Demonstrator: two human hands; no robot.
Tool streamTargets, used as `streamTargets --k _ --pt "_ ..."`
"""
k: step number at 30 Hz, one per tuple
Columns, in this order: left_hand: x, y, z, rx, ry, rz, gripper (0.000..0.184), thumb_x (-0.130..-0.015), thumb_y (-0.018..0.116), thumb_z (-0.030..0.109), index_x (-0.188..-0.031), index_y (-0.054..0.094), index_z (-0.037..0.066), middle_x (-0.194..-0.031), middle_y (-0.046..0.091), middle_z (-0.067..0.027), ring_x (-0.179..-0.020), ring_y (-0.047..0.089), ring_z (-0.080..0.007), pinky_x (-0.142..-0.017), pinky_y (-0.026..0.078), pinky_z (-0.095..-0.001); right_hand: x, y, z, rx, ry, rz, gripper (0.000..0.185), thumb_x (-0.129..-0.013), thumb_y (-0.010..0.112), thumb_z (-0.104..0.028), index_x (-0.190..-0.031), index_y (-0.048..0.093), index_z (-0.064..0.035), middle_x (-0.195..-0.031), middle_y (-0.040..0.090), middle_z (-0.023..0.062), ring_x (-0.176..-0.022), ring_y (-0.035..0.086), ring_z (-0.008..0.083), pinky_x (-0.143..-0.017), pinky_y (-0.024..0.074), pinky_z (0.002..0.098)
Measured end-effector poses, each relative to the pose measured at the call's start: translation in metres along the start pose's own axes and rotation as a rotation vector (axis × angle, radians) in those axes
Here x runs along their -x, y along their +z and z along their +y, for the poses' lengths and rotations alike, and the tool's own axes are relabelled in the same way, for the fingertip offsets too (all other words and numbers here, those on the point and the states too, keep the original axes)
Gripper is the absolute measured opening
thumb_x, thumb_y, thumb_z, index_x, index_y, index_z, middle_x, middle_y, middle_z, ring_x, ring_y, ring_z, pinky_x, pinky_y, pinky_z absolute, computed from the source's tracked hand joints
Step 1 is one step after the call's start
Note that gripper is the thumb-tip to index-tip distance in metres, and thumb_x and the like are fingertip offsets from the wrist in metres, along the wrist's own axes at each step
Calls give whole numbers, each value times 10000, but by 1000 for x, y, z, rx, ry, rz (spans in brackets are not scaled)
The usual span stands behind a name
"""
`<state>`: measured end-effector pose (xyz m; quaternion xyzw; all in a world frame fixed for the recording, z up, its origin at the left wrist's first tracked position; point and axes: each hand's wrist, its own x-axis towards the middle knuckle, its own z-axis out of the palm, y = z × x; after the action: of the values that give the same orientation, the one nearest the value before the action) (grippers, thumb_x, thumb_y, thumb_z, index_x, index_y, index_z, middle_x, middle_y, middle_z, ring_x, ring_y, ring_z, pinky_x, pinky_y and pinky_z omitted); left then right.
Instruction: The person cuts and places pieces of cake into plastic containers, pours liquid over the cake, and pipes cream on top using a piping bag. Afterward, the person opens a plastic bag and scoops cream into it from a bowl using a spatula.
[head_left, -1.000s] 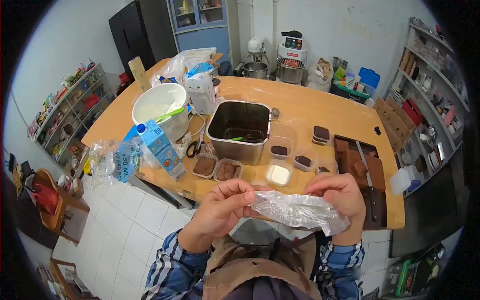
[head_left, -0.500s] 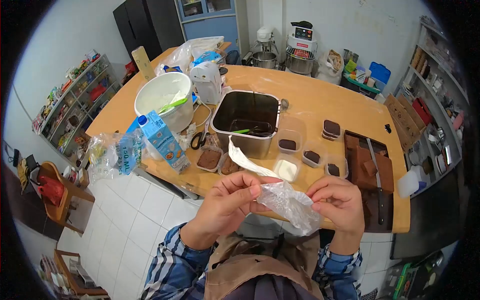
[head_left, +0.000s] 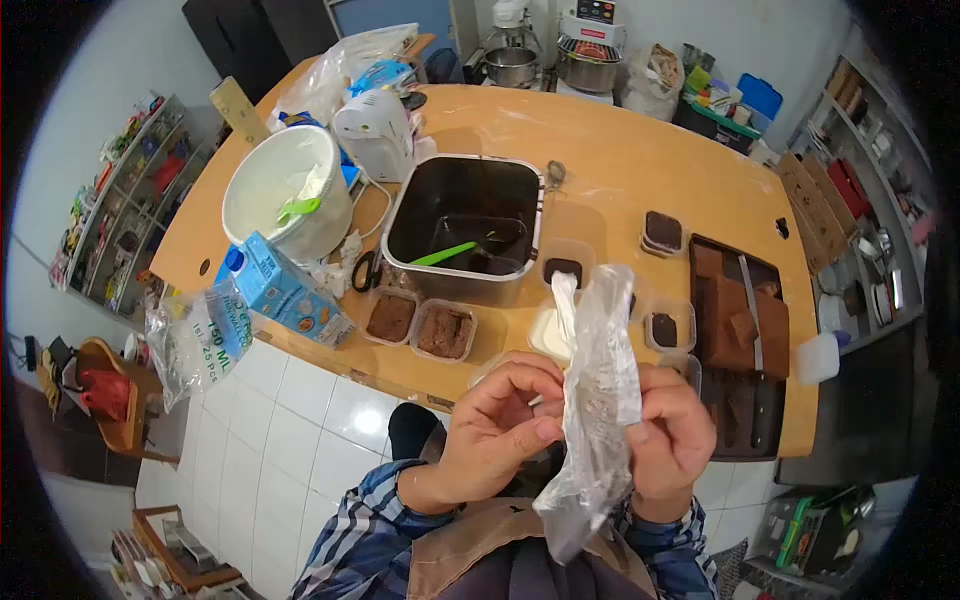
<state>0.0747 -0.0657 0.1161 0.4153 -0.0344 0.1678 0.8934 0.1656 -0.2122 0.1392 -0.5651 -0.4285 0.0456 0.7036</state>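
Note:
A clear plastic piping bag (head_left: 600, 385) is stretched upright between my two hands over the table's front edge. My left hand (head_left: 505, 430) grips its left side, fingers curled and thumb pressed in. On the opposite side, my right hand (head_left: 672, 440) pinches the plastic between thumb and fingers. A narrow, white-filled end of the bag shows behind it, near a small tub with white cream (head_left: 549, 335). Close by are a tub with a dark cake piece (head_left: 563, 271) and another such tub (head_left: 664, 328). Two tubs of brown cake, one of them here (head_left: 443, 332), stand left of my hands.
A deep metal pan (head_left: 398, 235) holds a green-handled spatula (head_left: 445, 253). To its left are a white bowl (head_left: 330, 225), a blue carton (head_left: 290, 295), scissors (head_left: 367, 270) and a hand mixer (head_left: 373, 135). At right, a tray carries chocolate cake (head_left: 725, 325) and a long knife (head_left: 759, 385).
The piping bag has swung from lying slantwise to standing upright, its open end raised. Its white-filled end has moved right, over toward the cream tub. My head view has shifted.

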Motion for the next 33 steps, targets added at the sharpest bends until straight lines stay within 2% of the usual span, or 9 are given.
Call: streamTargets --k 6,10,13,17,20,23,24,27,33 --pt "-6 5 22 -6 -27 165 271 -804 628 -45 -1068 575 -11 -1044 599 -57 -942 578 -116 -832 477 -261 -38 14 -10 94 4 -201 93 -820 527 27 -907 503 6 -1064 610 223 -867 607 313 -779 475 360" --pt "-7 5 44 -96 -52 235 223 -814 609 -48 -1034 607 -13 -992 643 -52 -904 599 -105 -802 490 -262 -53 25 -20 52 91 -266 97 -826 523 28 -918 503 5 -1085 610 214 -883 608 279 -789 475 338" --pt "-12 17 64 -142 -56 305 222 -809 611 -47 -1028 612 -13 -996 642 -60 -913 594 -104 -810 484 -257 -65 38 -35 -47 175 -182 61 -834 502 37 -881 518 2 -1014 629 175 -811 573 177 -726 452 279" --pt "-12 18 87 -136 -34 316 246 -799 611 -49 -1042 614 -16 -1025 641 -79 -924 602 -128 -820 482 -268 -76 46 -52 -496 532 -63 94 -876 481 -10 -963 507 17 -1045 615 152 -908 595 175 -816 470 295" --pt "-15 31 114 121 65 388 286 -821 571 -31 -1106 587 -17 -1072 631 -98 -960 610 -176 -856 480 -325 -95 42 -47 -884 641 26 159 -887 445 -53 -1009 505 28 -989 612 140 -907 608 175 -811 496 319" --pt "-7 11 119 299 145 338 341 -848 534 -2 -1189 531 -18 -1152 599 -120 -1048 585 -223 -912 457 -387 -124 48 -56 -924 740 92 192 -889 422 -69 -1033 496 33 -998 612 149 -904 621 209 -819 512 352" --pt "-6 10 128 371 134 226 371 -875 519 45 -1239 486 -17 -1208 565 -140 -1130 538 -247 -978 414 -430 -126 50 -48 -948 762 79 223 -900 391 -92 -1051 491 38 -1013 612 158 -913 627 237 -831 518 378" --pt "7 -12 132 615 184 119 402 -883 516 61 -1273 450 -15 -1268 516 -154 -1183 495 -264 -1020 378 -441 -139 74 -40 -981 888 48 238 -911 368 -99 -1061 494 37 -1025 613 154 -912 628 239 -837 516 381" --pt "44 -54 185 709 370 146 478 -880 484 79 -1334 358 -4 -1347 434 -159 -1231 439 -307 -1060 328 -457 -140 168 -23 -1387 942 -117 306 -925 372 -115 -1173 483 26 -1192 557 156 -1107 543 273 -987 408 439"
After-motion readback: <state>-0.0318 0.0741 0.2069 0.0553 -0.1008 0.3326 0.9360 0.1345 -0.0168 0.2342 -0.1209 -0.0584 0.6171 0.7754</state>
